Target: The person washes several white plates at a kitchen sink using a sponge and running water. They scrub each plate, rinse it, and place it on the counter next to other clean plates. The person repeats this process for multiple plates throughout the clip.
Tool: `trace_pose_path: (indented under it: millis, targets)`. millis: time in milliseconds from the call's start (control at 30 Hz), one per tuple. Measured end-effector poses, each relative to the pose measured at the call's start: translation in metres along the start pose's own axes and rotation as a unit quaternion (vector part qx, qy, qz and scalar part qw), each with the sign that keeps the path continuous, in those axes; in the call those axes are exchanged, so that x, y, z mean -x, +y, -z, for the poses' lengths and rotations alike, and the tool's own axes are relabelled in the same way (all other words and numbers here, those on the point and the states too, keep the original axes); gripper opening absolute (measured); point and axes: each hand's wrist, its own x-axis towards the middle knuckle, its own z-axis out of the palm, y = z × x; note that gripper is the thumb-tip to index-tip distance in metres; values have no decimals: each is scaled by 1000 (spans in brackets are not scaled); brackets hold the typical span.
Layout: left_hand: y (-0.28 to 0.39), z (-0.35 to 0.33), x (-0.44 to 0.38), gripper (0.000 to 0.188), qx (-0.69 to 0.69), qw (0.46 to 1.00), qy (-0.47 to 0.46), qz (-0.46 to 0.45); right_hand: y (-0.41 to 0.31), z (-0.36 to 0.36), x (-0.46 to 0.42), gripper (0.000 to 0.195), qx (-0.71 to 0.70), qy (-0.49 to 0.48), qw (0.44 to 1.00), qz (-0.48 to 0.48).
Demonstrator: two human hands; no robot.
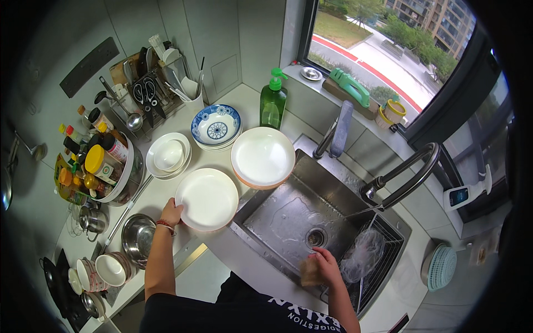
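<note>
My left hand (171, 214) grips the near left rim of a white plate (207, 200), which is at the counter left of the sink. In my right hand (326, 266) is a brown scrubbing cloth (310, 271), held over the near part of the stainless steel sink (287, 224). A stack of white plates with orange undersides (263, 157) stands at the sink's far left corner. Behind the held plate are blue-patterned bowls (216, 127) and white bowls (168, 155). Water runs from the curved faucet (406, 183).
A green pump bottle (273, 104) stands behind the plates. A wire rack (385, 245) with a clear plastic bag (363, 254) lies in the sink's right side. On the left are a round seasoning container (125, 183), a metal bowl (139, 239) and stacked small bowls (111, 269).
</note>
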Motion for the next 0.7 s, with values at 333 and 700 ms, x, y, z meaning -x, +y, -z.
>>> trace_pose_path:
  millis: [333, 700]
  targets:
    - [33, -33, 58, 42, 235, 959, -149, -43, -4, 22, 7, 28, -71, 44, 996, 9]
    - [100, -250, 110, 51, 255, 863, -428, -87, -82, 73, 45, 72, -148, 163, 919, 326]
